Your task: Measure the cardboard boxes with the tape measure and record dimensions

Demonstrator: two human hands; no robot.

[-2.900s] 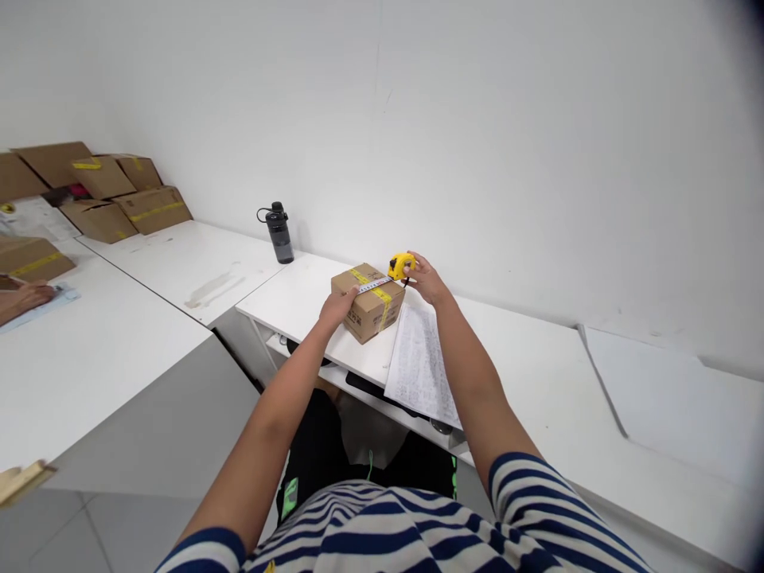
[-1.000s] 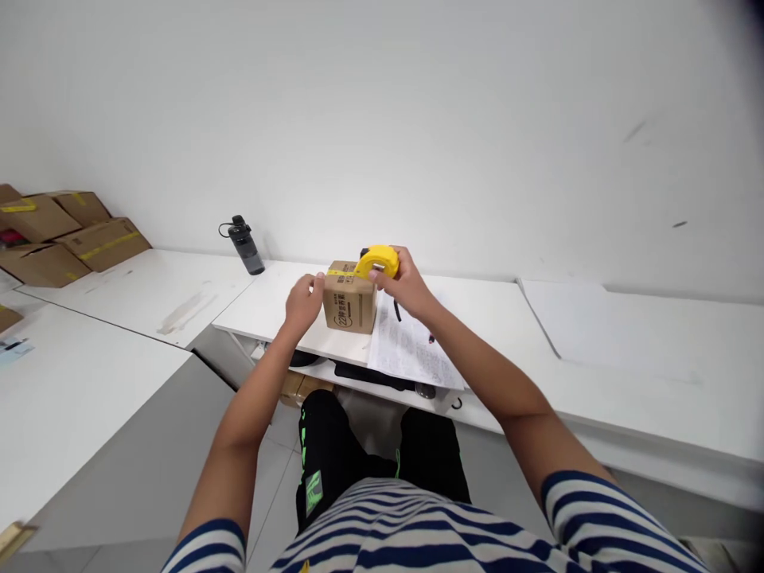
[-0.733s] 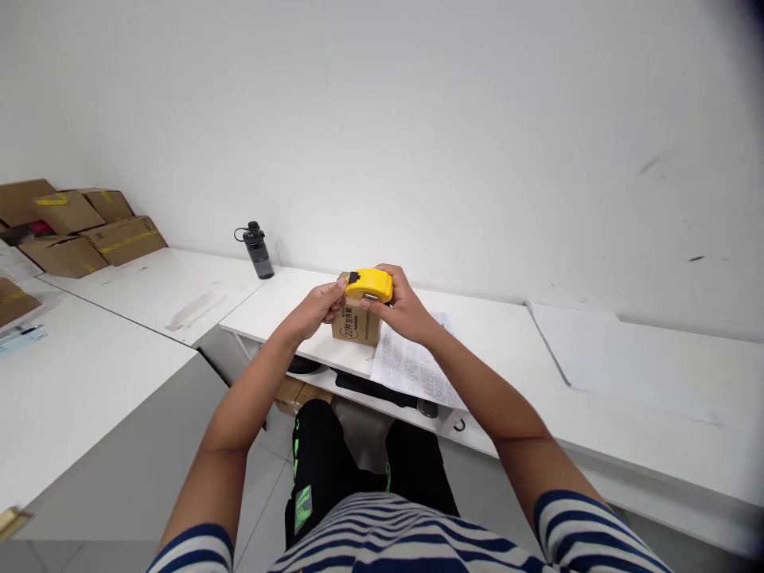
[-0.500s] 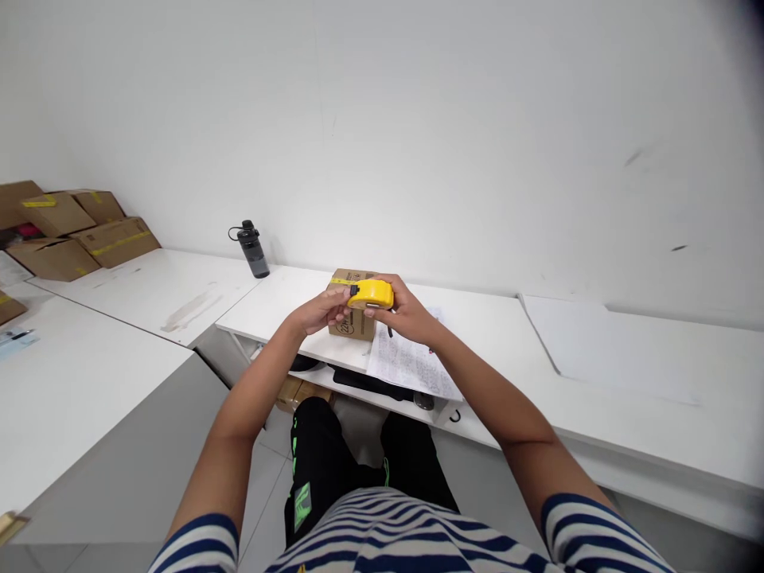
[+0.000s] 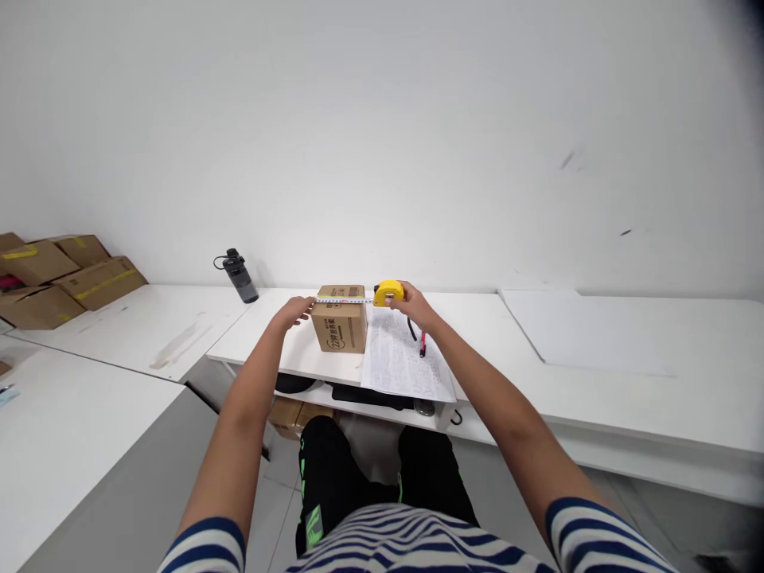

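A small cardboard box [image 5: 342, 333] stands on the white desk, with Chinese print on its front. My right hand [image 5: 413, 305] grips the yellow case of a tape measure [image 5: 387, 294] just right of the box. The white blade is drawn out leftward across the box's top. At the box's left edge, my left hand [image 5: 295, 310] pinches the blade's end. Under my right hand lie printed sheets of paper [image 5: 399, 370] with a red and black pen [image 5: 422, 344] on them. The case's black wrist strap [image 5: 411, 328] dangles above the sheets.
A dark water bottle [image 5: 240, 278] stands at the back left of the box. Several cardboard boxes [image 5: 99, 285] are piled at far left. White sheets [image 5: 549, 330] lie on the right of the desk [image 5: 626, 398]. Below is a shelf holding dark items, with boxes [image 5: 292, 415] beneath.
My hands have moved apart, and the blade now stretches out between them over the box. The tape case was held in front of the box before. The view has shifted slightly.
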